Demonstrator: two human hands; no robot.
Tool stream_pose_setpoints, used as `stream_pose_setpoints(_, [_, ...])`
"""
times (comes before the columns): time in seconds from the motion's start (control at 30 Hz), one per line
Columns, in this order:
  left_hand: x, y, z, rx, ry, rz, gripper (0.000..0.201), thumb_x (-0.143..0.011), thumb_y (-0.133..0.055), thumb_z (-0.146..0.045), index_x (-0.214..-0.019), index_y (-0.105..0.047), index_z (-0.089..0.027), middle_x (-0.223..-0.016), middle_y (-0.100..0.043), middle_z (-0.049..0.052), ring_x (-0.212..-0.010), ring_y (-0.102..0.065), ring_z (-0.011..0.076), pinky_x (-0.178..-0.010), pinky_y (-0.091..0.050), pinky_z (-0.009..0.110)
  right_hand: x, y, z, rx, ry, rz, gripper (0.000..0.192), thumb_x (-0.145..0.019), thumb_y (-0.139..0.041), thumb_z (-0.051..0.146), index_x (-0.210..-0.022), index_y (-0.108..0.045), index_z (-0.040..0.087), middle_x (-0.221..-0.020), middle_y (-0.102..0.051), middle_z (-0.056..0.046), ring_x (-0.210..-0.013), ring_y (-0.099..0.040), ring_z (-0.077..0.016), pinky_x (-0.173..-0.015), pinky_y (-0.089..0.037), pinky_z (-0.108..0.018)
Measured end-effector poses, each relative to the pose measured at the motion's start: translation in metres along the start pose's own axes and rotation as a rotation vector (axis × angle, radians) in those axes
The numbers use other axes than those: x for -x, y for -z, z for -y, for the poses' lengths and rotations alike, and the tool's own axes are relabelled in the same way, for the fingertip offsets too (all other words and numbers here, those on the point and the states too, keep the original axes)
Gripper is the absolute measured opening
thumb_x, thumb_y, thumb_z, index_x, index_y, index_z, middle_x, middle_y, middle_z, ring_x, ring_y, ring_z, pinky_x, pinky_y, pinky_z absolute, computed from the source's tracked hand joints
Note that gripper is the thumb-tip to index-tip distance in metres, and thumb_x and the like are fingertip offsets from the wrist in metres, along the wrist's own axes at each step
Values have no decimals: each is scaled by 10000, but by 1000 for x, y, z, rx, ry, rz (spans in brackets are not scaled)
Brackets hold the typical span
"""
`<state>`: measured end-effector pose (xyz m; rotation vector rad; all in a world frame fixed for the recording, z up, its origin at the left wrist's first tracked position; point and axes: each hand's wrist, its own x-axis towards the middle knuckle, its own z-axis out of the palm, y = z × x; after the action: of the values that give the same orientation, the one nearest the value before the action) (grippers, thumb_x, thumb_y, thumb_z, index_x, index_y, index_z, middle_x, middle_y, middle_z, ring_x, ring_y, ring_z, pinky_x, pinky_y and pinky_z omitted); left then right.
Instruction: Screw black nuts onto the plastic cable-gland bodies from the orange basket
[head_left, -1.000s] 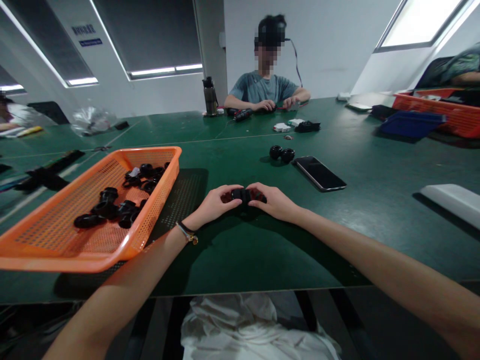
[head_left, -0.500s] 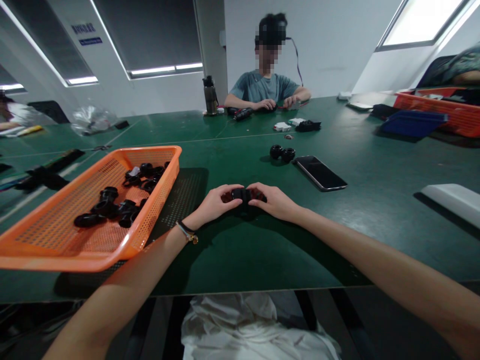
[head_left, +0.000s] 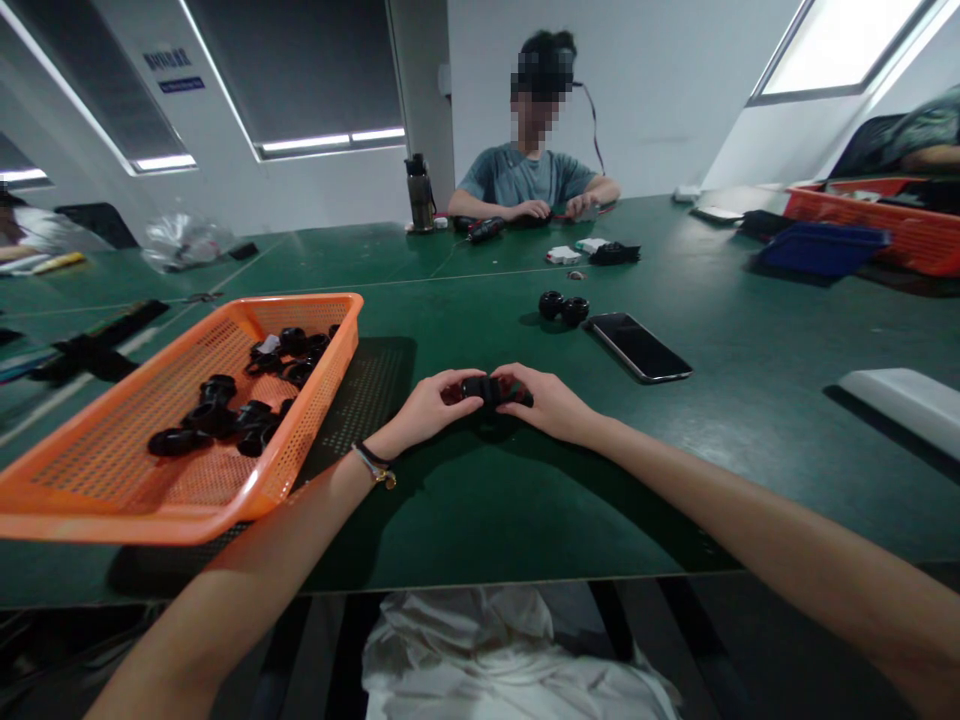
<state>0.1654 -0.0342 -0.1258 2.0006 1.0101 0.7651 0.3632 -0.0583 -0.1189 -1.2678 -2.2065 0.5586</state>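
Observation:
Between my two hands, just above the green table (head_left: 525,520), is a black pipe-fitting-like plastic part (head_left: 491,390). My left hand (head_left: 435,405) is closed on its left end, thumb in front and fingers behind. My right hand (head_left: 551,400) grips the right end in the same way. Fingers cover both ends, so its full shape is hidden. Left of my hands stands an orange perforated basket (head_left: 300,440) with several similar black parts (head_left: 214,400) inside. Beyond my hands lie two round black parts (head_left: 564,308) side by side.
A phone (head_left: 637,347) lies right of the round parts. A white object (head_left: 907,405) sits at the right. Across the table a person (head_left: 525,180) handles small items near a bottle (head_left: 420,195). A blue tray (head_left: 825,248) and a red basket (head_left: 885,220) stand at the far right.
Almost nothing differs. Both hands keep their hold on the black part in the same place, and the view has shifted very slightly.

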Motion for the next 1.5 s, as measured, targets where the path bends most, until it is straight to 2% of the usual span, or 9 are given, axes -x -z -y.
stream_pose_setpoints(1.3, [1,0,-1,-7,-12,-6,430,-731,-596,-317,-1129,-580,-157,-1045,-639,91,-838,-601,169,-742,-485,293,0,2,2,48,-21,35,301,-777,-585,195,-1073,-543,158,-976,-651,-85,-846,-613,-202,-744,-491,-351])
stream_pose_setpoints(1.5, [1,1,-1,1,1,-3,443,-724,-598,-334,-1125,-583,-148,-1037,-642,93,-817,-605,169,-739,-488,298,1,3,1,51,48,-7,297,-759,-606,223,-1049,-563,175,-1003,-639,-83,-884,-598,-209,-757,-487,-363])
